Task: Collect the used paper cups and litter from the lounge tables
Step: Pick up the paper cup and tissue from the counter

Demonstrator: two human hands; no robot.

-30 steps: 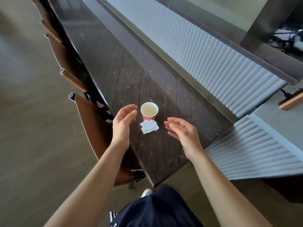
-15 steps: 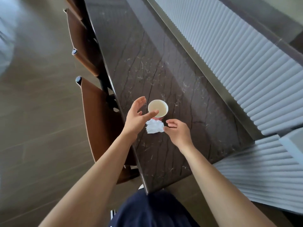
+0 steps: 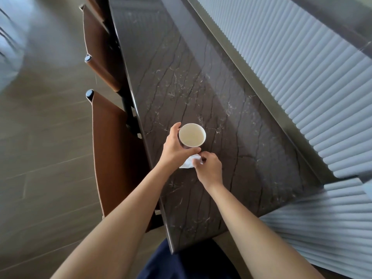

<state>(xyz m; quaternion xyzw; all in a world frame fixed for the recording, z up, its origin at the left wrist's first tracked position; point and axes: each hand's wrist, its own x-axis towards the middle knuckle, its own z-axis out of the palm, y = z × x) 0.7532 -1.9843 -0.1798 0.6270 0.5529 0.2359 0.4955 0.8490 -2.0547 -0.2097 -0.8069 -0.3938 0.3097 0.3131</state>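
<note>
Grey-brown floor (image 3: 40, 178): plank pattern, fills the view from 7 to 11 o'clock.
Table (image 3: 201, 87): dark veined stone, long and narrow, running from 6 o'clock up to 12 o'clock.
Ribbed panel (image 3: 302, 67): pale grey-blue, pleated, along the table's far edge from 1 to 4 o'clock.
Chairs (image 3: 112, 158): brown leather backs on black frames, in a row against the table's 9 o'clock edge.
Left grip (image 3: 175, 148): fingers and thumb curled round the paper cup from its 9 o'clock side, thumb across the near wall.
Right grip (image 3: 208, 168): fingertips closed in a pinch on the tissue, knuckles up.
Paper cup (image 3: 192, 135): upright, mouth open to the camera, pale inside, near the table's 9 o'clock edge; cannot tell whether its base is on the stone or raised.
Tissue (image 3: 188, 162): white, crumpled, on the table just at the cup's 6 o'clock, partly hidden by both grips.
</note>
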